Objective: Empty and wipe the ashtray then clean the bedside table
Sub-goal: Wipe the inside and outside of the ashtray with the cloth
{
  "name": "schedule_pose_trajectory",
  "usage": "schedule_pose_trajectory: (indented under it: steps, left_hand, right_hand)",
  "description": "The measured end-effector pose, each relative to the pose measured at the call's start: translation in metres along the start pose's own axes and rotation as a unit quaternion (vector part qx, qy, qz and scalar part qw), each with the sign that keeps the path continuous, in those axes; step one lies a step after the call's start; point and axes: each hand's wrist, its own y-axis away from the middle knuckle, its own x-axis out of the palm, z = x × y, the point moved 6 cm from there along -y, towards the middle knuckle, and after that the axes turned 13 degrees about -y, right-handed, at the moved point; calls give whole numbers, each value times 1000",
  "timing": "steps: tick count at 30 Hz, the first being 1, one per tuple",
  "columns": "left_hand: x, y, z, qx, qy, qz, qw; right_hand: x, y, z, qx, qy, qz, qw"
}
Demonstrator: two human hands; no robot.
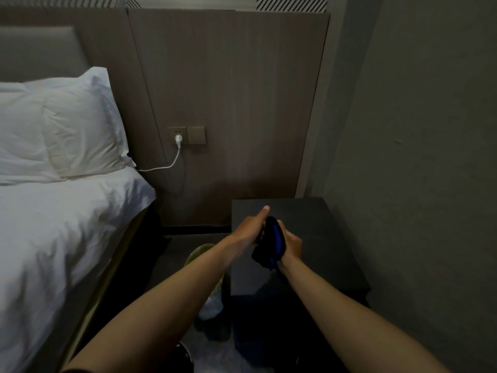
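Both hands meet over the dark bedside table (325,222). My left hand (248,230) grips the edge of a dark rounded thing (269,224) held on its side, which looks like the ashtray, with the thumb stretched forward. My right hand (291,244) presses a blue cloth (277,239) against it. A dark fold of the cloth hangs below the hands. The ashtray's inside is hidden by the cloth and fingers.
A waste bin (201,254) with a clear liner stands on the floor between the table and the bed (67,224), under my left forearm. White pillows (80,125) lean on the headboard. A white plug and cable (178,140) hang from the wall socket. A grey wall closes the right side.
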Motion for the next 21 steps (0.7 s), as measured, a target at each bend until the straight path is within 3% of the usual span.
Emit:
schedule_pose_trajectory:
  steps: [4,11,14,18,21]
  left_hand:
    - [6,6,-2,34,24,-50,998]
    - [20,26,-9,190,-153,-49,969]
    - [29,35,-11,269,-275,-43,922]
    - [26,37,-22,295,-466,-126,824]
    - [27,38,-26,310,-531,-165,771]
  right_hand:
    - [-1,-2,0,38,-36,2,999]
    - [-4,2,11,86,-64,12,994]
    - [-1,3,22,91,-65,20,994]
    - [-1,6,15,139,-155,40,977]
    - [3,4,10,150,-208,56,965]
